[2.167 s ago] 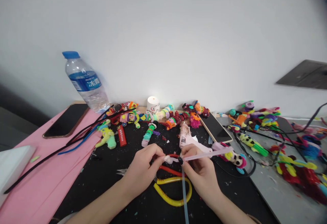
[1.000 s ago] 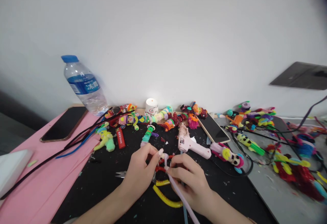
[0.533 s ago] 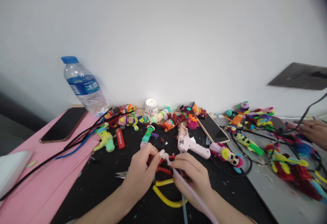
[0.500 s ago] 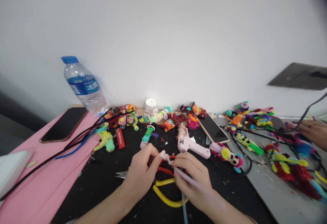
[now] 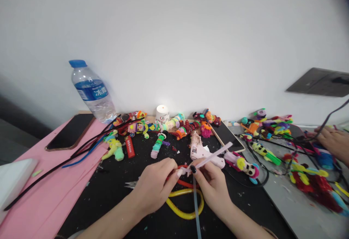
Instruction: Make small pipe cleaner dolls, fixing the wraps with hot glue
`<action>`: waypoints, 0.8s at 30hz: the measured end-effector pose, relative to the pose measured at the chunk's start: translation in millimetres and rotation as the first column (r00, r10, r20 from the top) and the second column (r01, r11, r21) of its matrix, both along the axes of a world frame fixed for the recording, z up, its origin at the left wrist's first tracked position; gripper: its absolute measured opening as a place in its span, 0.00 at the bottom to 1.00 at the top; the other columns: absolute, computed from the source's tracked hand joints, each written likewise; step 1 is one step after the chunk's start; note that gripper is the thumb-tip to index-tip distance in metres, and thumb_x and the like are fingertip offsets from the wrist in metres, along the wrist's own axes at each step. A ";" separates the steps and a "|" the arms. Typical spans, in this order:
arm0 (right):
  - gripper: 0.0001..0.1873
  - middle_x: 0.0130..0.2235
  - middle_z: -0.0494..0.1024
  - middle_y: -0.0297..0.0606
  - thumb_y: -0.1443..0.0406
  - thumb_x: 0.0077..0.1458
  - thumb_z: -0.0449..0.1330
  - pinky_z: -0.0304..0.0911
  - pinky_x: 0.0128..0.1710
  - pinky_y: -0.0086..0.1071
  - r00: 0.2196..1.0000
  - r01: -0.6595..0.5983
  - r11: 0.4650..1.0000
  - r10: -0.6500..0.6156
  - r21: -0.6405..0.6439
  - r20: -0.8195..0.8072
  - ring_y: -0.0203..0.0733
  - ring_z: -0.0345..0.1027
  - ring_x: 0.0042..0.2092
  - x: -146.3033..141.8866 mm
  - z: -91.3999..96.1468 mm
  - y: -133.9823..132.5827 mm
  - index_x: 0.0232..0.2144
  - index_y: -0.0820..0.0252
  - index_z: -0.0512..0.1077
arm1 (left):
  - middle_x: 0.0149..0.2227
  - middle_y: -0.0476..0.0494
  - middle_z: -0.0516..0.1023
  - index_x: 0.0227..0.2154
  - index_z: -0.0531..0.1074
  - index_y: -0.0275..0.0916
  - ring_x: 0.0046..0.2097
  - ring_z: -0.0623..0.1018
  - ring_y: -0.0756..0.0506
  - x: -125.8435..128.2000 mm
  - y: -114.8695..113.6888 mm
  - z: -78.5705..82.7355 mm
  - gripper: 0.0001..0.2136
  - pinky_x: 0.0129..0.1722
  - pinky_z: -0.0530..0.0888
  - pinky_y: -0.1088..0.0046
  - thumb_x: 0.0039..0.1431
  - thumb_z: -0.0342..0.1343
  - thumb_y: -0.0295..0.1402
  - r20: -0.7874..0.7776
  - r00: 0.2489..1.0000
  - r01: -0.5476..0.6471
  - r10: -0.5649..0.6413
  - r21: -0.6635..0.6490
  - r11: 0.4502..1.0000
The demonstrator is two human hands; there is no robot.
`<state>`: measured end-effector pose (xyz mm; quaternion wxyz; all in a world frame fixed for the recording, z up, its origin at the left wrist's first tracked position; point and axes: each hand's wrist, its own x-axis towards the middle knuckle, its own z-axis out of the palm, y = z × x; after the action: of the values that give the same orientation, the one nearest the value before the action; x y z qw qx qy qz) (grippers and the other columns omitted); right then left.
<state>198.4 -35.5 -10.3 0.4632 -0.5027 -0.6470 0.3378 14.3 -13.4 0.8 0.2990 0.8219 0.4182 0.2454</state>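
My left hand (image 5: 156, 185) and my right hand (image 5: 214, 185) meet over the black mat (image 5: 114, 188), both pinching a pale pink pipe cleaner (image 5: 211, 155). Its coiled end sits between my fingertips, and the free end sticks up to the right over the pink glue gun (image 5: 202, 152). Under my hands lie red-handled scissors (image 5: 183, 183), a yellow pipe cleaner loop (image 5: 185, 204) and a clear glue stick (image 5: 196, 210).
A water bottle (image 5: 91, 92) and a phone (image 5: 71, 132) stand on pink paper (image 5: 40, 195) at left. Colourful pipe-cleaner figures (image 5: 169, 124) line the wall; a second phone (image 5: 227, 135) lies nearby. Another person's hand (image 5: 332, 142) rests at right among cables.
The free end of the pink pipe cleaner has swung from pointing down towards me to pointing up and right. My hands have shifted slightly right. Another person's hand came into view at right.
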 end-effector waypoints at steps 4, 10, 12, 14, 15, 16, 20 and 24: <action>0.08 0.25 0.70 0.33 0.63 0.58 0.53 0.61 0.26 0.28 0.999 -0.014 0.999 0.012 -0.043 -0.036 0.37 0.64 0.27 -0.1 0.2 0.2 0.30 0.58 0.69 | 0.27 0.50 0.67 0.28 0.63 0.39 0.29 0.67 0.49 -1.2 -0.5 4.3 0.09 0.29 0.60 0.73 0.63 0.42 0.34 -0.006 0.999 0.048 -0.048 0.040 0.998; 0.08 0.26 0.70 0.34 0.63 0.57 0.53 0.60 0.25 0.28 1.000 0.004 0.999 -0.005 -0.052 -0.028 0.36 0.62 0.26 0.1 0.6 1.3 0.28 0.59 0.68 | 0.28 0.48 0.67 0.28 0.63 0.39 0.30 0.68 0.49 -0.1 0.4 2.2 0.10 0.30 0.62 0.73 0.63 0.40 0.31 -0.072 0.995 0.069 -0.063 0.089 0.994; 0.10 0.25 0.70 0.34 0.63 0.57 0.53 0.60 0.25 0.28 1.000 0.002 0.999 -0.003 -0.048 -0.022 0.36 0.62 0.26 -0.1 1.6 0.9 0.25 0.59 0.66 | 0.28 0.48 0.67 0.27 0.63 0.39 0.31 0.68 0.48 0.3 0.8 -0.3 0.11 0.30 0.62 0.73 0.64 0.39 0.30 -0.074 0.996 0.065 -0.058 0.099 0.993; 0.11 0.26 0.70 0.34 0.64 0.56 0.54 0.60 0.26 0.28 1.000 -0.008 1.000 0.007 -0.024 -0.016 0.37 0.63 0.28 -0.3 2.7 0.7 0.23 0.59 0.65 | 0.28 0.48 0.67 0.27 0.62 0.39 0.31 0.68 0.49 0.8 1.2 -2.5 0.11 0.31 0.63 0.73 0.64 0.39 0.31 -0.046 0.998 0.052 -0.048 0.093 0.994; 0.10 0.27 0.70 0.35 0.65 0.56 0.54 0.61 0.28 0.28 1.000 -0.015 1.000 0.014 -0.005 -0.013 0.37 0.64 0.29 -0.3 3.0 0.7 0.23 0.59 0.65 | 0.28 0.48 0.67 0.27 0.62 0.39 0.31 0.68 0.49 1.1 1.5 -3.2 0.11 0.31 0.63 0.73 0.64 0.39 0.31 -0.024 0.999 0.044 -0.042 0.085 0.995; 0.09 0.28 0.71 0.35 0.66 0.56 0.54 0.61 0.29 0.29 1.000 -0.024 1.000 0.024 0.015 -0.009 0.37 0.64 0.30 -0.3 3.1 0.9 0.24 0.59 0.66 | 0.29 0.48 0.67 0.27 0.63 0.39 0.31 0.68 0.49 1.4 1.7 -3.7 0.11 0.32 0.64 0.73 0.64 0.40 0.31 0.003 0.999 0.037 -0.038 0.074 0.997; 0.05 0.29 0.72 0.36 0.68 0.55 0.55 0.62 0.33 0.31 0.998 -0.053 0.995 0.054 0.080 -0.013 0.38 0.66 0.32 0.3 1.9 2.6 0.27 0.59 0.69 | 0.31 0.46 0.68 0.28 0.62 0.39 0.33 0.68 0.49 3.7 2.0 -3.6 0.10 0.34 0.65 0.73 0.63 0.40 0.29 0.146 0.989 0.023 -0.026 0.021 1.000; 0.05 0.30 0.73 0.36 0.70 0.54 0.55 0.63 0.35 0.33 0.998 -0.066 0.993 0.068 0.095 -0.013 0.39 0.67 0.33 0.0 2.2 2.8 0.28 0.59 0.69 | 0.32 0.46 0.68 0.28 0.62 0.38 0.34 0.68 0.49 5.6 1.5 -2.8 0.09 0.35 0.66 0.73 0.63 0.41 0.26 0.247 0.969 0.028 -0.022 -0.021 0.999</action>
<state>198.4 -32.7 -8.1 0.4802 -0.4555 -0.6749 0.3262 19.9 -11.9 -1.9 0.3618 0.7864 0.3706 0.3366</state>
